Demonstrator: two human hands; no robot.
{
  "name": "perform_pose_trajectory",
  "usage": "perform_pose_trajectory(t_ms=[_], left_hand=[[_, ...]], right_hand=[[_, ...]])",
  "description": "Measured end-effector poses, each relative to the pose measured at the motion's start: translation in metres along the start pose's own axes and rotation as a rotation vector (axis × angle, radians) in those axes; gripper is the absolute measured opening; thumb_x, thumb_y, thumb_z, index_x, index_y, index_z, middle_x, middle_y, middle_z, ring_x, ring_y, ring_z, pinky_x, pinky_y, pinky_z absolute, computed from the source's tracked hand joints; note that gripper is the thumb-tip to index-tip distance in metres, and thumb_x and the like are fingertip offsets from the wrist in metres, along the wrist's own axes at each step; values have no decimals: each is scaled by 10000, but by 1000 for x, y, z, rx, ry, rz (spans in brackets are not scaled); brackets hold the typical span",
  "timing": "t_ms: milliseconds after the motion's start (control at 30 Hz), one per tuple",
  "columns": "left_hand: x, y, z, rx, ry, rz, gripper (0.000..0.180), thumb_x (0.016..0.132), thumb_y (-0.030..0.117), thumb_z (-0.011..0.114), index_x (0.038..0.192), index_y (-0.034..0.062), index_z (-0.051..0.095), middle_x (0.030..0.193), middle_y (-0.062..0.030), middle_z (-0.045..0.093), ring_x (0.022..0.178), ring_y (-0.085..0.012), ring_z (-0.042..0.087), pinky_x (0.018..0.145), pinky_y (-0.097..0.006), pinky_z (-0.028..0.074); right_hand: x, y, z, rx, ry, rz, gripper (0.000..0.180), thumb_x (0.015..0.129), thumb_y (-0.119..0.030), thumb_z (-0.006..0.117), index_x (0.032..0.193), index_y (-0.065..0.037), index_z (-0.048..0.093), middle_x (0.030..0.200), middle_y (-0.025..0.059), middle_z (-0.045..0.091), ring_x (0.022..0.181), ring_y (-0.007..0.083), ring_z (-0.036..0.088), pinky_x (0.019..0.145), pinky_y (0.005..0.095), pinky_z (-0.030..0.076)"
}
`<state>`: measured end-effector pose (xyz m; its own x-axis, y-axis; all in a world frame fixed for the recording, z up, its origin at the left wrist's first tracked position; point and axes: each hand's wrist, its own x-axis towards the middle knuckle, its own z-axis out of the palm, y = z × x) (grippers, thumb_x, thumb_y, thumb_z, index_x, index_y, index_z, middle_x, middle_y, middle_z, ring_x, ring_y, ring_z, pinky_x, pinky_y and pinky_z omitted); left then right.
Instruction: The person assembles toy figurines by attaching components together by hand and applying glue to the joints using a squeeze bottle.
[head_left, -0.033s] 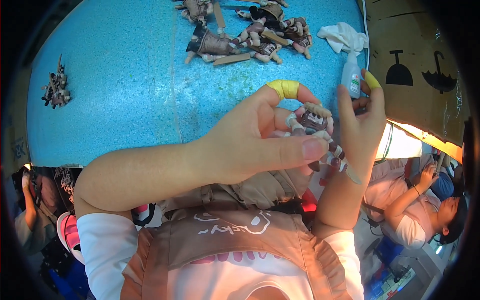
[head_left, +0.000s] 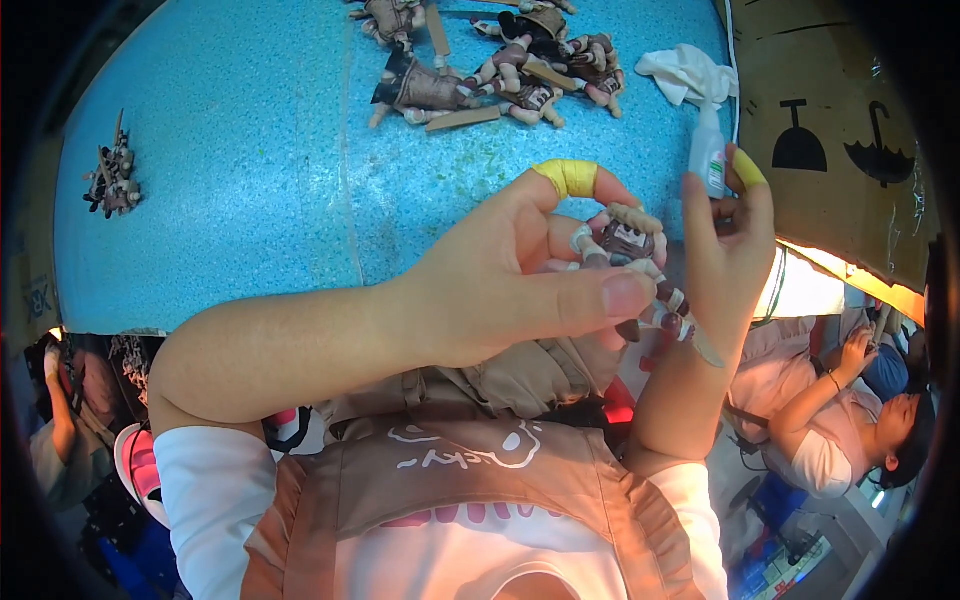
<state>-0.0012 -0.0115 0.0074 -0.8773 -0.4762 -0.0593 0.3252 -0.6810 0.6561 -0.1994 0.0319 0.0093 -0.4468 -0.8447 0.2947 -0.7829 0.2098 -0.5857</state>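
While the left hand (head_left: pixel 500 275) pinched a figurine (head_left: pixel 628 238), the right hand (head_left: pixel 730 235) clasped a bottle (head_left: pixel 707 150)! Piled toys (head_left: pixel 425 88) lay beyond.

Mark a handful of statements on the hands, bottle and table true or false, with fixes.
1. The left hand holds a small figure. True.
2. Yellow wrap shows on a finger of the left hand, and the right hand has a wrapped finger too. True.
3. The right hand is empty. False: it holds the lower end of a translucent bottle.
4. Nothing white lies near the bottle's nozzle end. False: a white cloth lies there.
5. A small cluster lies on the left part of the blue table, apart from the larger pile of figures. True.
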Motion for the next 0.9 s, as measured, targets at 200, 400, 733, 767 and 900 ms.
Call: perform_pose_trajectory(t_ms=[200,400,733,767,900], left_hand=[[5,5,-1,7,-11,-65,746,791,378,658,1342,118,228,1160,-133,426,951,-226,558,720,-365,542],[7,8,-2,12,1,-104,734,773,403,673,1307,37,327,1144,-109,474,893,-221,586,680,-365,549],[5,-1,3,-6,48,-84,616,818,203,653,1311,69,308,1153,-96,482,949,-190,565,728,-333,529],[10,-4,2,62,15,-22,614,814,143,648,1314,78,300,1145,-92,487,952,-177,558,733,-322,522],[3,16,7,273,103,151,648,790,37,652,1316,96,278,1110,-79,514,940,-148,547,774,-284,476]], right_hand=[[-16,15,-7,698,104,136,478,805,-75,564,1231,59,392,1061,215,575,740,144,573,651,229,451],[-21,27,-4,1100,103,36,523,823,-212,473,1260,49,353,1118,321,521,726,196,585,661,265,468],[-24,25,-2,1243,99,58,532,824,-298,426,1219,57,404,1026,264,572,672,198,547,598,275,424],[-26,31,-6,1265,80,77,503,829,-302,423,1181,57,433,957,225,582,646,178,515,575,265,404],[-28,31,-7,1117,126,162,429,844,-284,450,1131,35,460,809,105,535,654,137,442,567,231,341]])
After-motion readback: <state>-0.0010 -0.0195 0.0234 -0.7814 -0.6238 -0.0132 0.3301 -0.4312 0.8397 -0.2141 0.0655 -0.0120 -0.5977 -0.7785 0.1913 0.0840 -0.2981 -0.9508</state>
